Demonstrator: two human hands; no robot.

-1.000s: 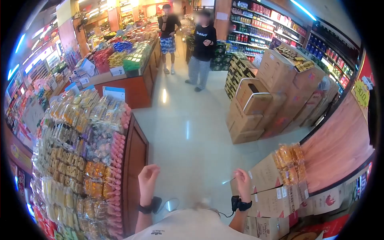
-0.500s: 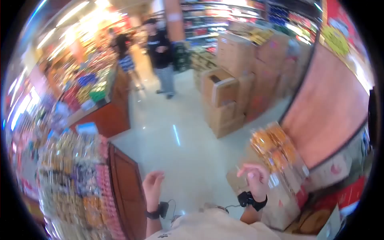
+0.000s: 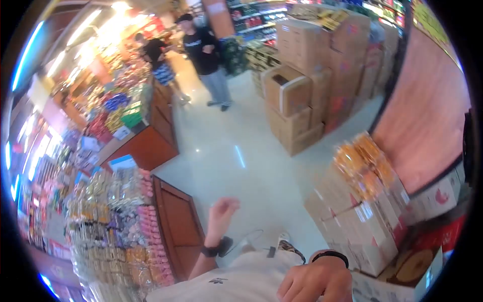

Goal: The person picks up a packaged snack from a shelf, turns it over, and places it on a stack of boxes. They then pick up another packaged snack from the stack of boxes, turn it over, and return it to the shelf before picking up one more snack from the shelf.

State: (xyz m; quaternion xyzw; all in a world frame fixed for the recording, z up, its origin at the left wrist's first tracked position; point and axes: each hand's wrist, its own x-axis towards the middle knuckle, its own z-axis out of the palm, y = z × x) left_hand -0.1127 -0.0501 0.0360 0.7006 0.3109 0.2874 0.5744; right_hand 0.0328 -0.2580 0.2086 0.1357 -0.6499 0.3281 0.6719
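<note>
My left hand (image 3: 221,216) is raised in front of the brown wooden side of a display stand (image 3: 178,216). Its fingers are loosely bent and apart from the thumb, with nothing held. A dark band with a small black device (image 3: 219,247) is on that wrist. Low at the bottom edge, my right hand (image 3: 317,283) is back side up against my white shirt (image 3: 226,282). The frame cuts off its bent fingertips, so what they hold, if anything, is hidden. A black band (image 3: 329,256) circles the right wrist.
Packaged goods (image 3: 115,226) fill the stand at left. Stacked cartons (image 3: 297,95) stand ahead to the right; orange packets (image 3: 365,166) lie on white-and-brown boxes (image 3: 367,231) nearer. Two people (image 3: 204,55) (image 3: 158,60) stand in the aisle beside a produce counter (image 3: 143,146).
My right hand has dropped from its raised place beside the boxes to the front of my shirt. My left hand stays raised, now farther right in view. The camera view has shifted.
</note>
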